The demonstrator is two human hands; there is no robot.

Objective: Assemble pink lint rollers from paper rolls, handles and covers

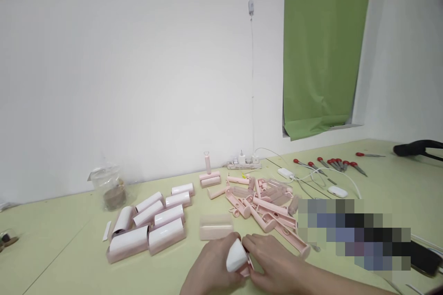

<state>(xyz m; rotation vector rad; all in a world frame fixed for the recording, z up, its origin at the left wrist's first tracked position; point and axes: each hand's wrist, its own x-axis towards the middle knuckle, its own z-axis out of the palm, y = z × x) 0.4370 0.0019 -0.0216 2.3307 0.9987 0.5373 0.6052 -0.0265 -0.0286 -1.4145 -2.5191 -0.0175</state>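
Note:
Low in the middle of the view, my left hand (209, 265) is closed around a white and pink plastic casing (236, 257). My right hand (275, 258) grips its other side, fingers bent at the top edge and thumb below. The casing is tilted, and my fingers hide much of it. Just beyond my hands lies a translucent pink box-like cover (216, 227). Several white-topped pink casings (168, 236) rest in rows to the left. Loose pink trough-shaped parts (290, 238) and clear tubes are heaped beyond my right hand.
A plastic bag (110, 191) with brown contents stands at the far left. A power strip (244, 165) lies against the wall. Red-ended tools (358, 169) and white cables (353, 179) spread across the right side. A black object (420, 148) is at the right edge.

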